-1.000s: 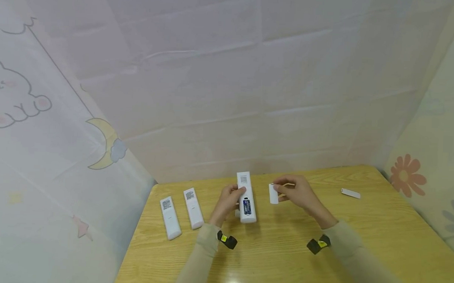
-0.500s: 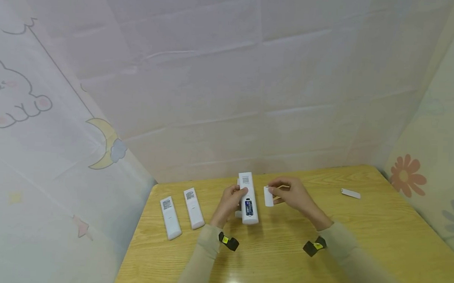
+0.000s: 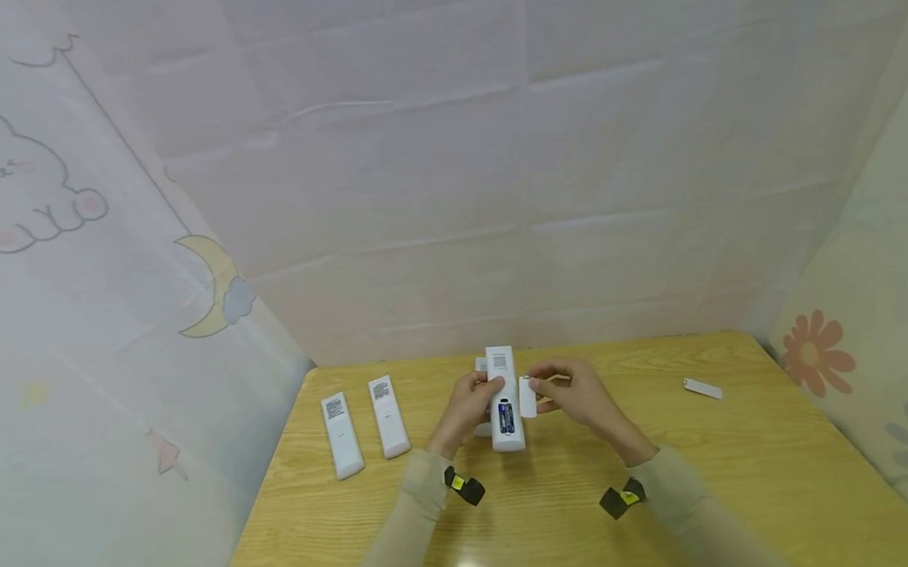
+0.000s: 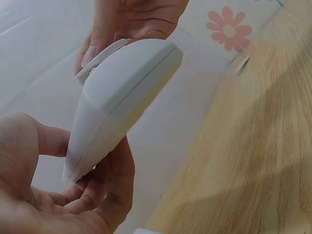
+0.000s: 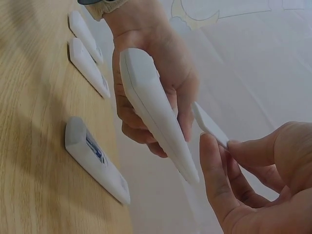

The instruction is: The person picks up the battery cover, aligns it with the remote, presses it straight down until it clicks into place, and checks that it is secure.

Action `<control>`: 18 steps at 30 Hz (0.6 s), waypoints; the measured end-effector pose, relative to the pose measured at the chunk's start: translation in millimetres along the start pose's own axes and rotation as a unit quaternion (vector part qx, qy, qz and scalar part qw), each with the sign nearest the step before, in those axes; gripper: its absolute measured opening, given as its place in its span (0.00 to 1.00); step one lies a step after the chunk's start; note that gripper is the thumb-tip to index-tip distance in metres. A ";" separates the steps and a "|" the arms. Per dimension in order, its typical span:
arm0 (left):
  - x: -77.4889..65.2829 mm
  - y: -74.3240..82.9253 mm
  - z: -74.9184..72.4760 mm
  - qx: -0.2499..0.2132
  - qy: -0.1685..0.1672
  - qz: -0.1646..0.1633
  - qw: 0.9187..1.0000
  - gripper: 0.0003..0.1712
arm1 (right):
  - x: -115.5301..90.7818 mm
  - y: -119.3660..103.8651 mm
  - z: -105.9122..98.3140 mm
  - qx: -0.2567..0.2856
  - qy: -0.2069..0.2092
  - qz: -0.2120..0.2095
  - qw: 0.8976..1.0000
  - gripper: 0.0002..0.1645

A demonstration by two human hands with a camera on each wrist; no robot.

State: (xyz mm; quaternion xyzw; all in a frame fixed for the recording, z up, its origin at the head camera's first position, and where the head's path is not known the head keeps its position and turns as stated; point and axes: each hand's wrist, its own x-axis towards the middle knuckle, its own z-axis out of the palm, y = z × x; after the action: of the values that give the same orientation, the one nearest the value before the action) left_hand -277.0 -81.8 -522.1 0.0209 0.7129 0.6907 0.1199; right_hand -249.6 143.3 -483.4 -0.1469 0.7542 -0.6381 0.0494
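Note:
My left hand (image 3: 465,407) grips a white remote control (image 3: 510,385), thumb on its back, which faces up. Its battery compartment is uncovered, with blue batteries (image 3: 506,418) lying inside. Between thumb and fingers, my right hand (image 3: 579,396) pinches a small white battery cover (image 3: 527,399). The cover is beside the remote's right edge, close to the compartment, and overlaps the remote's outline in the left wrist view. Below the held remote, a second remote (image 5: 100,168) lies on the table with its compartment uncovered too; the head view mostly hides it.
Two more white remotes, one outer (image 3: 341,436) and one inner (image 3: 388,417), lie back up on the wooden table (image 3: 551,520) at the left, compartments covered. Another battery cover (image 3: 702,389) lies far right. A fabric backdrop (image 3: 427,191) rises behind the table's back edge.
The right hand has brought the battery cover leftward and slightly down, up to the remote's side. The left hand and its remote have shifted a little to the right.

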 end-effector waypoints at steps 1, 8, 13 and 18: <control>0.1 -0.1 1.1 0.000 -0.001 0.002 1.000 0.27 | -0.1 0.3 0.6 0.000 -0.001 -0.001 1.000 0.17; -0.3 -1.7 3.1 0.000 -0.009 0.002 1.000 0.27 | 0.9 2.3 7.1 -0.002 -0.008 -0.003 1.000 0.16; -0.5 -1.3 4.1 -0.007 -0.014 0.005 1.000 0.26 | 0.7 3.3 12.2 -0.005 -0.012 -0.006 1.000 0.13; 0.3 -2.7 4.3 -0.008 -0.013 0.005 1.000 0.25 | 0.4 4.3 17.4 0.001 -0.017 -0.007 1.000 0.14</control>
State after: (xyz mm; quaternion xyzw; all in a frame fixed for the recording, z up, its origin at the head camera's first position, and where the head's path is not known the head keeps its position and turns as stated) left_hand -276.1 -77.6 -524.9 0.0326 0.7057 0.6964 0.1261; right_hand -246.1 127.3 -490.7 -0.1633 0.7517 -0.6364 0.0576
